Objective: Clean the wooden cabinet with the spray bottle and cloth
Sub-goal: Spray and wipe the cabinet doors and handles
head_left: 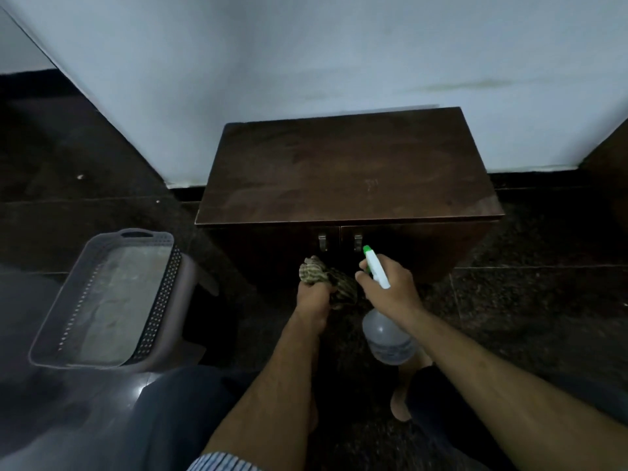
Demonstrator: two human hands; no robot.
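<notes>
A low dark wooden cabinet (346, 171) stands against the pale wall, its two doors closed, with two small metal handles (339, 242) at the top of the doors. My left hand (314, 295) grips a bunched striped cloth (334, 280) in front of the doors, below the handles. My right hand (390, 287) holds a clear spray bottle (387, 338) by its neck. The bottle's white and green nozzle (373, 265) points at the right door. The bottle's body hangs below my wrist.
A grey perforated plastic basket (159, 300) stands on the dark speckled floor to the left of the cabinet. My knees and a bare foot (401, 402) are at the bottom of the view. Dark furniture edges the far right.
</notes>
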